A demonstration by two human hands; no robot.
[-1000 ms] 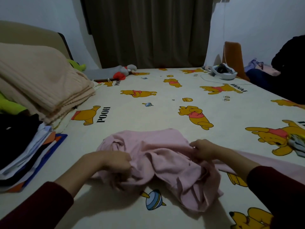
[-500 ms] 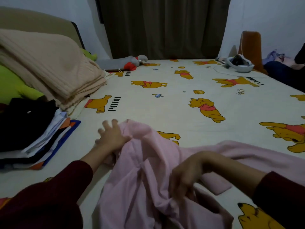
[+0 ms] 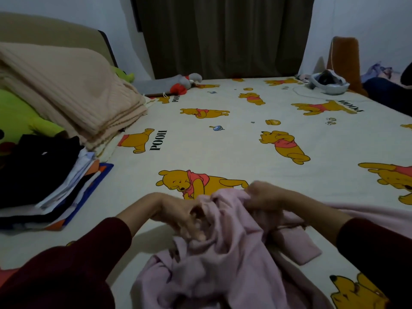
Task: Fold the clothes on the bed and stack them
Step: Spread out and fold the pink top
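Observation:
A crumpled pink garment [image 3: 225, 259] lies bunched on the bed sheet [image 3: 234, 148] close in front of me. My left hand [image 3: 178, 214] grips a fold at its upper left edge, fingers curled and blurred. My right hand [image 3: 263, 196] grips the top edge of the same garment just to the right. A pink cuff or sleeve end [image 3: 298, 246] lies flat below my right forearm. A stack of folded clothes [image 3: 44, 177], black on top, sits at the left of the bed.
A folded beige blanket [image 3: 66, 90] and a green plush toy [image 3: 20, 121] lie at the far left. A grey and red soft toy [image 3: 176, 84] and a white headset [image 3: 327, 84] sit near the far edge. A dark curtain hangs behind.
Both hands have come together at the garment's top edge. The left hand went from spread on the cloth to gripping it; the right hand rose from lower in the cloth.

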